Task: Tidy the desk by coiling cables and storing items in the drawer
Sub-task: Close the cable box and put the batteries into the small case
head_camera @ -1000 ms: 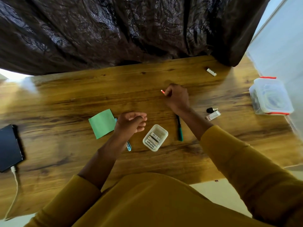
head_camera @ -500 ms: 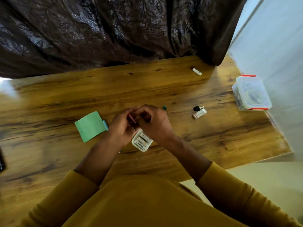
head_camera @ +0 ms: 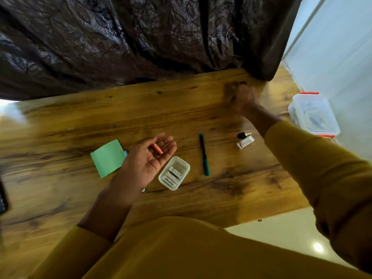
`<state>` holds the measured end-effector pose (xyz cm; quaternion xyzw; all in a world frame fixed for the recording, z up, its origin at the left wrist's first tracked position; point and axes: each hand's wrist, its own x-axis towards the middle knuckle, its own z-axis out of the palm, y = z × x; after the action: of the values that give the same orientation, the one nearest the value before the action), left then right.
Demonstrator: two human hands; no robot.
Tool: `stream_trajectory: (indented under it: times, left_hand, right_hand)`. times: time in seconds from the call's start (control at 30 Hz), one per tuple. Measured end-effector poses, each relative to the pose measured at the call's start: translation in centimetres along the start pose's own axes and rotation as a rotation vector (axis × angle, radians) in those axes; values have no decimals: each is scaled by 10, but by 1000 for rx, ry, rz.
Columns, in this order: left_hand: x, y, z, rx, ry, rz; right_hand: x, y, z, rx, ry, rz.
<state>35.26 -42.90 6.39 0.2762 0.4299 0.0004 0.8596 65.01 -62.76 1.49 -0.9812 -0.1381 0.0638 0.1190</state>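
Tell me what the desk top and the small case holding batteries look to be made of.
The brown desk top looks like wood or wood-look laminate with a glossy finish: grain streaks, knots and window glare. The small rounded translucent battery case looks like frosted plastic: the white batteries show through it.

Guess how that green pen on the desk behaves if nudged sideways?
The green pen looks like a slim round barrel lying flat on the smooth wooden desk, so it would probably roll. Likely stiff and light; a pinch should lift it easily.
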Motion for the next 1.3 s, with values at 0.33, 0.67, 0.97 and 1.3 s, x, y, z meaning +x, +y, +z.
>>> stream_trajectory:
  times: [0.33, 0.67, 0.97, 1.3]
  left_hand:
    - [-1, -7, 0, -16, 16, -1]
    - [-10, -9, -1, -37, -57, -29]
    - [-20, -20, -23, 126, 65, 122]
    - [-26, -34, -44, 200, 132, 171]
  right_hand:
    - [9, 19, 23, 117, 166, 122]
    - [-104, -77, -9, 702, 12, -182]
    - [-215, -109, 32, 724, -208, -318]
    - [-248, -116, 64, 65, 35, -425]
